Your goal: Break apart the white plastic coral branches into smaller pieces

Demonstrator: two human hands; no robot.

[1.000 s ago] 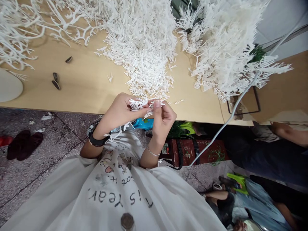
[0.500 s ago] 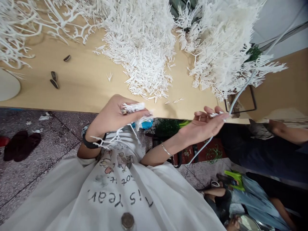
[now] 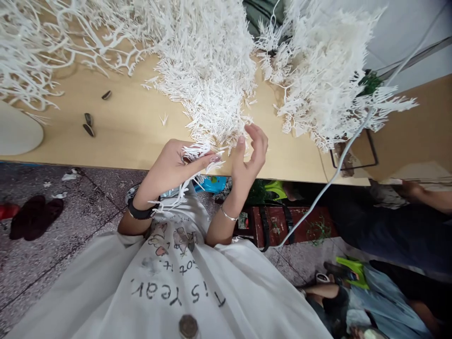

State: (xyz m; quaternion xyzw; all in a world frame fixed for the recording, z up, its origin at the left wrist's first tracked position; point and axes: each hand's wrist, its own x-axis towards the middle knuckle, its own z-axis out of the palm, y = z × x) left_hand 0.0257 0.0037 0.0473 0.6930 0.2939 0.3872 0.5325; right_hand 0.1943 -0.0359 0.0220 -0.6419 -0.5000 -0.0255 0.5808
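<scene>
The left hand [image 3: 173, 164] hides part of its white sprigs [image 3: 196, 150]; whether the right hand [image 3: 250, 162] touches the white heap [image 3: 212, 70] is unclear. That heap's far end is out of view; left, a pale round object [image 3: 19, 129] is cut off.

Probably a small workshop: white sprigs [image 3: 212, 56] heaped along a worktable [image 3: 134, 120], other people [image 3: 386, 292] nearby.

You get fairly bright, diffuse light across the tabletop [image 3: 134, 127], with soft shadows beneath the white branches [image 3: 31, 52]. The white pile [image 3: 212, 70] looks pale, its fine detail merging. Your lower right corner is dimmer, and wide-angle distortion stretches the shirt [image 3: 169, 306] toward you.
</scene>
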